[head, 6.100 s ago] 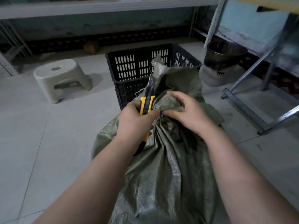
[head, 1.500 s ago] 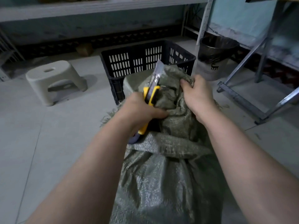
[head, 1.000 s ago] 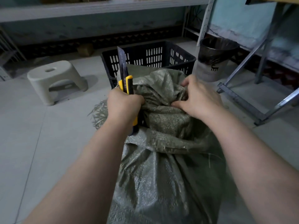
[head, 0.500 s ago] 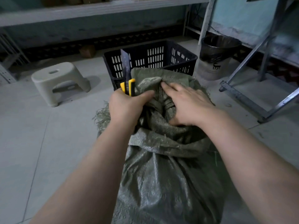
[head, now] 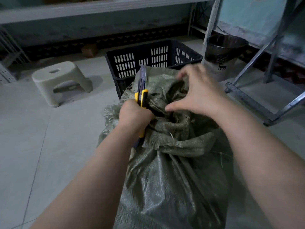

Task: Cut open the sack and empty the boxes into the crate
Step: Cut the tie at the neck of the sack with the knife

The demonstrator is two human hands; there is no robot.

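**On the floor (head: 41, 146) before the crate (head: 153, 44): knife exposed**

The sack (head: 173, 171) stands before the crate; no boxes show. The left hand (head: 134, 116) grips the yellow knife (head: 142, 90), blade extended upward. The right hand (head: 199, 93), blurred, spreads its fingers (head: 189, 71) over the sack mouth, gripping nothing discernible. Risk: reaching past the bare blade could cut that hand.

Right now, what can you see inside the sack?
Only crumpled green weave shows at the sack mouth, under the right hand. Any boxes are covered; none visible.
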